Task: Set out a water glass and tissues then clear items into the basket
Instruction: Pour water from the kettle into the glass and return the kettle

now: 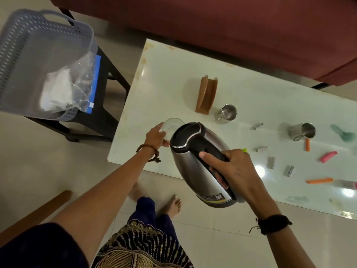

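We are on the water-glass step: our left hand (156,136) grips the glass (172,126) at the bench's (154,89) nine o'clock corner, while our right hand (229,167) wraps the tilted kettle's (195,151) handle. Next, we judge, comes a steady pour, then fetching tissues (56,89) from the basket (38,45).

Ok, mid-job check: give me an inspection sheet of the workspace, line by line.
Surface: white glossy table, lamp glare on its right part.
Job's things: clear glass upright near the table's left edge; kettle tilted toward it; grey basket on a dark stool, holding a plastic bag of tissues.
Clutter: brown holder, two steel mugs, scattered batteries and small coloured bits.
Grippers: left hand holds the glass; right hand grips the kettle handle.
Cables: nothing seen.
Surroundings: red sofa behind the table, tiled floor.
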A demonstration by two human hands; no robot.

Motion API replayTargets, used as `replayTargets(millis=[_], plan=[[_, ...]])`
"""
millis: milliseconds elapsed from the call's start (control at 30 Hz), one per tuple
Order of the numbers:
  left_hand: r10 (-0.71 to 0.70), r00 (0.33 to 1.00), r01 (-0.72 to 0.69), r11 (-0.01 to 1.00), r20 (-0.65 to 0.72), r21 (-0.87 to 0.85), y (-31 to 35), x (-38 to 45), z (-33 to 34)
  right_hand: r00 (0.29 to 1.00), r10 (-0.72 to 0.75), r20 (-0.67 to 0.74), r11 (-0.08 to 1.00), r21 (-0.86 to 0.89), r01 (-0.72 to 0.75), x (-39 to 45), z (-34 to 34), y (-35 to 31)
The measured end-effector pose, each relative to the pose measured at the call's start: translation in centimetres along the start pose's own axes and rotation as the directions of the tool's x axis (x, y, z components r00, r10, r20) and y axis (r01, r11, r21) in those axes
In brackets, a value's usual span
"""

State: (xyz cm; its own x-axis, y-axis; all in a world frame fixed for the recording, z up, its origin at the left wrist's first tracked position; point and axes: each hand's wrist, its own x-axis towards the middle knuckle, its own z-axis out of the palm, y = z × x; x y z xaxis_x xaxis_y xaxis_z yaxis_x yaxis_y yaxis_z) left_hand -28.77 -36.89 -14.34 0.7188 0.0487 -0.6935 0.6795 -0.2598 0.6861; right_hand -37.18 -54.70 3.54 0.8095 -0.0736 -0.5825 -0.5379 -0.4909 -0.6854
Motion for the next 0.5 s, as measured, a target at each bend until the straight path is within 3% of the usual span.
replayTargets(millis=[233,500], plan=[[-0.081,0.993,0.095,0.98,0.083,-0.174,0.2,-0.1,-0.2,0.992,0.121,0.034,0.992,0.021,-0.122,1.6,0.3,-2.5],[-0.145,0.965,0.21,0.926,0.219,-0.315,0.8,-0.3,-1.2,0.984,0.159,0.076,0.979,-0.14,-0.147,2.9,2.0,-4.9]])
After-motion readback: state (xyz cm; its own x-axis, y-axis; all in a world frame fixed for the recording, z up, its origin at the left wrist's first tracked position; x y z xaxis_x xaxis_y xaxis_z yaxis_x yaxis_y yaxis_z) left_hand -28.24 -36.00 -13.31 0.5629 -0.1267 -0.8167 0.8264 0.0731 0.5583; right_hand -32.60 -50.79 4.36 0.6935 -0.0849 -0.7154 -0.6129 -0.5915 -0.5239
